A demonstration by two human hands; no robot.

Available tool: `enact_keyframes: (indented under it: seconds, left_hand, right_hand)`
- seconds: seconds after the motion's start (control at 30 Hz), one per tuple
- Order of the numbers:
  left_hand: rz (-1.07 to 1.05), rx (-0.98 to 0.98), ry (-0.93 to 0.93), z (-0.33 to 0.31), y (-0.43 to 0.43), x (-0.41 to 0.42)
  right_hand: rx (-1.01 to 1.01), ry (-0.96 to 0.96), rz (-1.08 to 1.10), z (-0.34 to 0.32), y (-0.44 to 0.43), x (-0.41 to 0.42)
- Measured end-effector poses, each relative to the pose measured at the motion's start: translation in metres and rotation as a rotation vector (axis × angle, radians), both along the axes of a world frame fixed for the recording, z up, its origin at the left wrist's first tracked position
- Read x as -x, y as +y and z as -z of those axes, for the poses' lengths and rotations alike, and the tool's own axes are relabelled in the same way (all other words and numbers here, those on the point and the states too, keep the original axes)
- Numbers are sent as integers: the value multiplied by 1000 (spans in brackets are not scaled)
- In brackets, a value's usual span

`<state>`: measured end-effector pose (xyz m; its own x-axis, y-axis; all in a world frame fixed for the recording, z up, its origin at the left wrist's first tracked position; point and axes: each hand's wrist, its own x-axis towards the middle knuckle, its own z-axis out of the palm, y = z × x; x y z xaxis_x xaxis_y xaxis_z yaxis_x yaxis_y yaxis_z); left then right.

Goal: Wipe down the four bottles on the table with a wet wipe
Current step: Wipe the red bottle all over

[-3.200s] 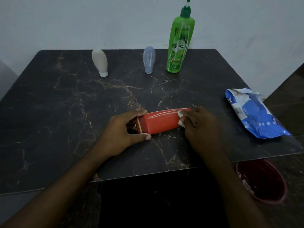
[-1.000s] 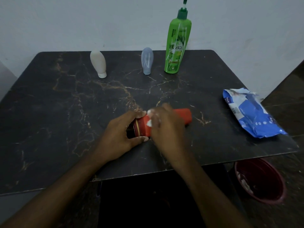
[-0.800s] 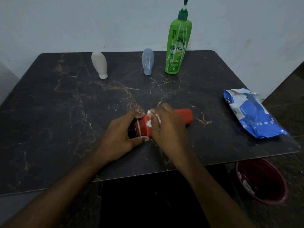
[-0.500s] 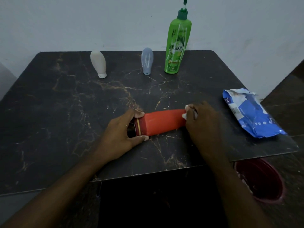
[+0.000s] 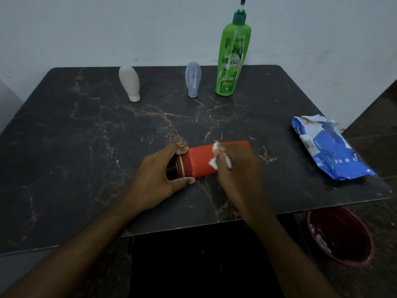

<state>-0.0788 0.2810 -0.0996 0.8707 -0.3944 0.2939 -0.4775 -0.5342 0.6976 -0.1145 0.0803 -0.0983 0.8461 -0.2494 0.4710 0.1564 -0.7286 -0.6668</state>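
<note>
A red bottle [image 5: 202,160] lies on its side near the front of the dark marble table [image 5: 86,147]. My left hand [image 5: 156,179] grips its capped left end between thumb and fingers. My right hand [image 5: 238,168] holds a white wet wipe [image 5: 214,162] pressed around the bottle's middle. At the back stand a cream bottle [image 5: 130,82], a grey-blue bottle [image 5: 193,78] and a tall green pump bottle [image 5: 233,57].
A blue wet-wipe pack [image 5: 330,147] lies at the table's right edge. A dark red bin [image 5: 339,235] with white scraps sits on the floor below the front right corner. A white wall runs behind the table.
My right hand slid the wipe along the red bottle, from its right end half a second ago back toward the middle. The left hand kept its grip on the cap end.
</note>
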Motion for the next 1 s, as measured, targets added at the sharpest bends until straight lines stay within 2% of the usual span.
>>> enact_keyframes:
  seconds: [0.17,0.27,0.33,0.47,0.67,1.0]
  left_hand:
    - [14,-15,6,-2,-1,0]
    - [9,-25,28,-4,-1,0]
    - [-6,-28,41,-5,-2,1]
    - [-18,-33,43,-4,-2,2]
    - [9,-48,24,-5,-3,3]
    - [-8,-42,15,-1,-1,0]
  right_hand:
    - [-116,114,183,-2,-53,-5]
    - [-105,73,127,-4,-32,-2]
    - [-141,63,-14,-7,-4,3]
    - [67,34,-276,-18,30,3]
    - [248,126,-298,-35,30,-12]
    - [230,-46,-247,-8,29,16]
